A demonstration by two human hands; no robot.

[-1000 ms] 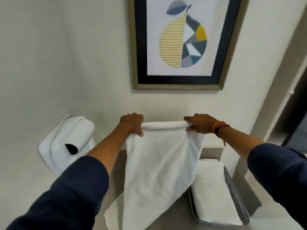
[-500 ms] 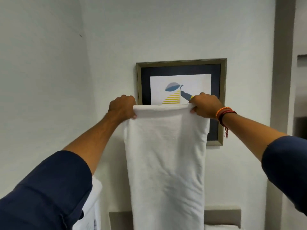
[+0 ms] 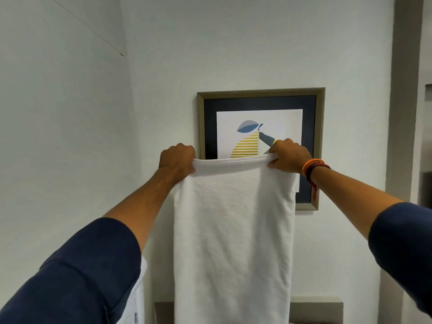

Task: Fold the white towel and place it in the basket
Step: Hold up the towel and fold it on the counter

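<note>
The white towel (image 3: 233,235) hangs straight down in front of me, held up high by its top edge. My left hand (image 3: 176,162) is closed on the top left corner. The top right corner is gripped by my right hand (image 3: 288,157), which wears orange and red thread bands at the wrist. The towel looks doubled lengthwise, its top edge a rolled fold. Its lower end runs out of the frame at the bottom. The basket is out of view.
A framed pear picture (image 3: 260,127) hangs on the wall right behind the towel. A white dispenser (image 3: 138,298) shows at the lower left under my sleeve. A grey ledge (image 3: 315,305) sits low behind the towel. A grey door frame (image 3: 404,113) runs up the right side.
Both hands raised the towel from counter height to picture height, and my view tilted up with it. The basket and the counter dropped out of the frame.
</note>
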